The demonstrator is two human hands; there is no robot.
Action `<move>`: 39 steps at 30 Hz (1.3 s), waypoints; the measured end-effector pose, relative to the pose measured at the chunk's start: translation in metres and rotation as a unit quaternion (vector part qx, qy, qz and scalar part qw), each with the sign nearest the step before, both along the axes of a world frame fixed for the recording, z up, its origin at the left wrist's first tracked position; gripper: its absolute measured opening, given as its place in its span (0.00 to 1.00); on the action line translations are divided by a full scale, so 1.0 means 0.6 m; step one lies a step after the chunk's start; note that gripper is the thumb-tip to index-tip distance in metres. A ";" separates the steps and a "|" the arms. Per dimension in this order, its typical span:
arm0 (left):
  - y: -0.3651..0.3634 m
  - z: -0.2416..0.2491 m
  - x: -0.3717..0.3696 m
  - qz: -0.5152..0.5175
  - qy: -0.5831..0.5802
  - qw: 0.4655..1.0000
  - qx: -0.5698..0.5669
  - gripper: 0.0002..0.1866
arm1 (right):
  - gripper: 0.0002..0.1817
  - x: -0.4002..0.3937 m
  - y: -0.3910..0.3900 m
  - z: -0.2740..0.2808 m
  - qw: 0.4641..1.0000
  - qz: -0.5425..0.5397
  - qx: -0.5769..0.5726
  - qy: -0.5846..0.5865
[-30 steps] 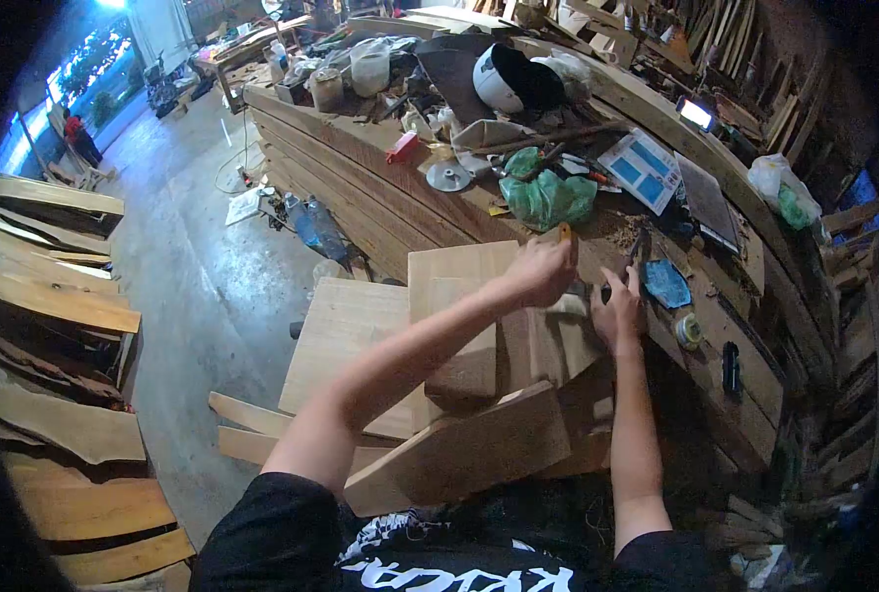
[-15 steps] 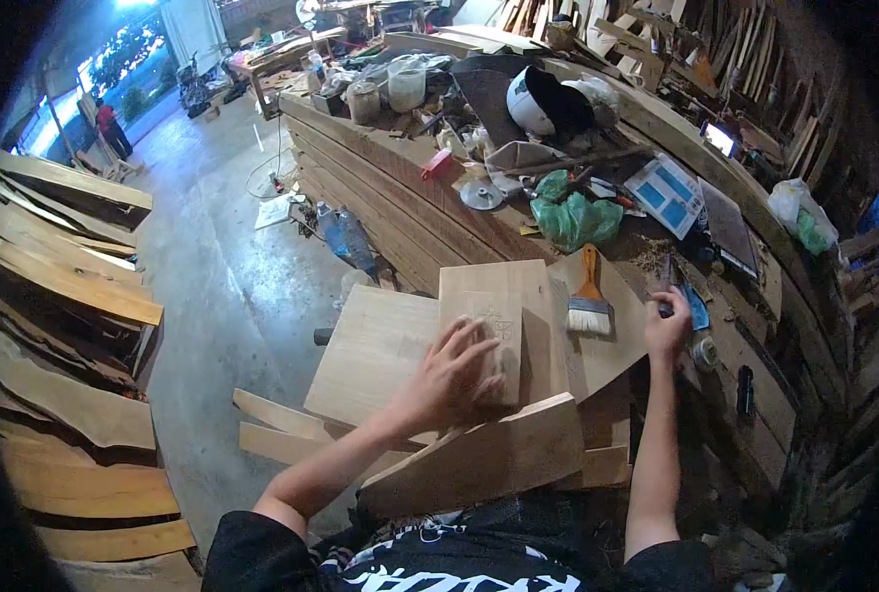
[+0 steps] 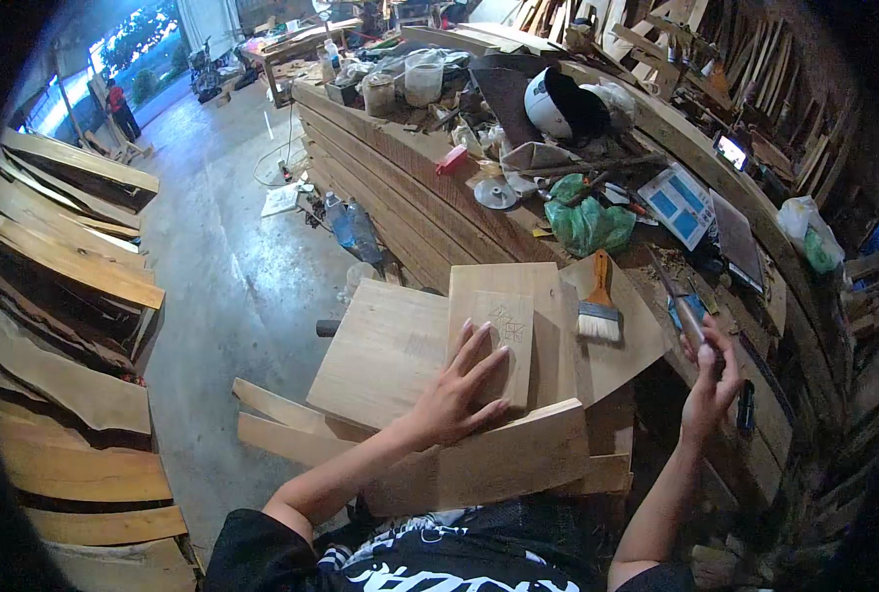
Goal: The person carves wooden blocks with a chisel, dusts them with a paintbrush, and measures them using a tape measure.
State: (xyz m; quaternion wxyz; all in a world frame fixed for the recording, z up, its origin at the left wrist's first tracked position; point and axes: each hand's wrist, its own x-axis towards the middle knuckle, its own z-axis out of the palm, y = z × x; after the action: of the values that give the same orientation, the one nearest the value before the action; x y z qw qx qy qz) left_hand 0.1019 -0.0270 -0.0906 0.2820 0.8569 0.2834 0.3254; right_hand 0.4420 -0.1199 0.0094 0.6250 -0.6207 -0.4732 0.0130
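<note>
My left hand lies with fingers spread on a small thin wooden panel, which has line drawings or carving near its upper right. Beneath that panel is a larger pale board. Another square board sits to its left. Raised off to the right, my right hand has its fingers closed around a long, narrow blade-like tool that points up and away from me. A flat brush with an orange-brown handle and white bristles rests between the two hands.
An upright plank stands close in front of my body. Behind the boards are a green plastic bag, a blue-and-white printed sheet and a white helmet. Stacked slabs line the left; a person stands far off.
My right hand has lifted the blade-like tool and moved right and toward me, turning palm inward. My left hand has settled lower on the panel, uncovering more of its pattern.
</note>
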 end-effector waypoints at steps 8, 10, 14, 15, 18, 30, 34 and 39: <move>0.016 0.004 0.046 0.078 -0.019 0.997 -0.003 0.54 | 0.07 -0.120 -0.054 0.065 0.981 0.148 -0.082 -0.092; 0.027 -0.004 0.062 0.105 -0.052 0.993 0.015 0.56 | 0.07 -0.135 -0.060 0.059 0.976 0.177 -0.083 -0.099; 0.029 0.008 0.075 0.148 -0.026 0.988 0.028 0.58 | 0.06 -0.151 -0.072 0.043 0.966 0.188 -0.115 -0.138; 0.030 0.007 0.077 0.147 -0.014 0.988 0.036 0.58 | 0.06 -0.152 -0.077 0.036 0.963 0.191 -0.127 -0.139; 0.029 0.003 0.078 0.148 0.025 0.987 0.058 0.57 | 0.07 -0.154 -0.091 0.034 0.954 0.203 -0.151 -0.162; 0.025 0.009 0.093 0.124 0.012 0.992 0.031 0.55 | 0.24 -0.185 -0.074 0.038 0.934 0.164 -0.228 -0.222; 0.025 -0.003 0.094 0.122 -0.001 0.992 0.041 0.56 | 0.27 -0.179 -0.046 0.016 0.932 0.167 -0.236 -0.219; 0.025 -0.002 0.091 0.126 -0.013 0.992 0.029 0.56 | 0.26 -0.171 -0.048 0.002 0.935 0.182 -0.208 -0.220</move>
State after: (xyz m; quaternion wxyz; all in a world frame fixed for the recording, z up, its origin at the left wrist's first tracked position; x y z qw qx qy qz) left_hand 0.1567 -0.0123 -0.0918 0.2175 0.8179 0.3756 0.3777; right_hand 0.3392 -0.1489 0.0108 0.3487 -0.6274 -0.6907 0.0880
